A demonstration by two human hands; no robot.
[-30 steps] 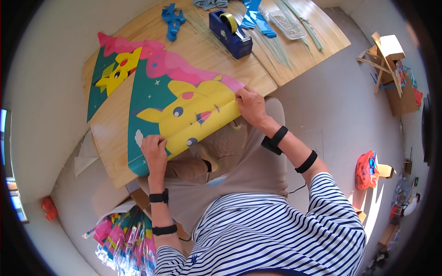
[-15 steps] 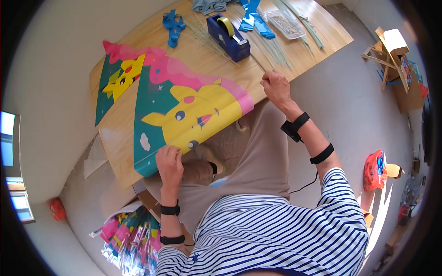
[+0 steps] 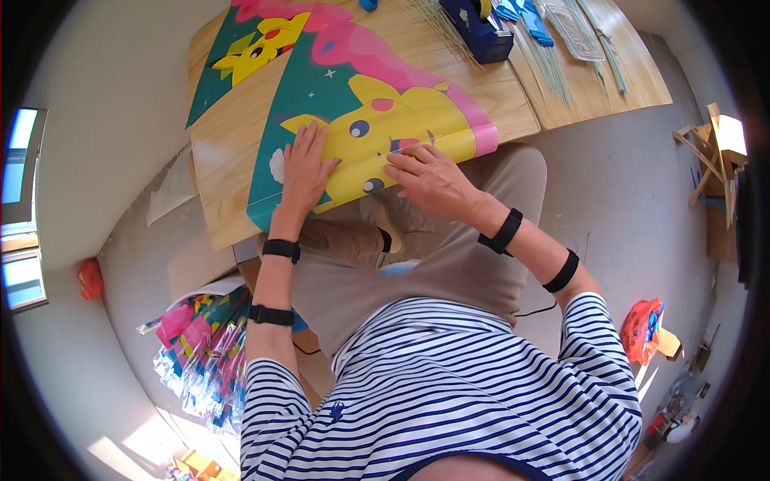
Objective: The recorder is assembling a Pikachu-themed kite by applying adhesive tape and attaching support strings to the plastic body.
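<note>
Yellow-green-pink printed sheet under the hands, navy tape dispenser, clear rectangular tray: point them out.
Printed sheet [image 3: 407, 115]: head view, on its yellow printed face.
Tape dispenser [image 3: 492, 48]: head view, on its body.
Clear tray [image 3: 592, 57]: head view, on its near rim.

Two printed faces [image 3: 393, 128]: one beyond the left hand [image 3: 303, 170], one beneath it and the right hand [image 3: 433, 180]. Beyond the right, one tape dispenser [image 3: 481, 34], one tray [image 3: 574, 32]; behind each hand, two straps [image 3: 504, 232].

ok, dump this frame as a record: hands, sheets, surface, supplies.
left hand: laid on green, pink and yellow printed sheet
right hand: touching the same sheet's yellow area
second sheet: similar colours, lying left of the first
surface: light-brown wooden table
supplies: dark-blue tape dispenser, clear plastic tray, thin pale sticks
</note>
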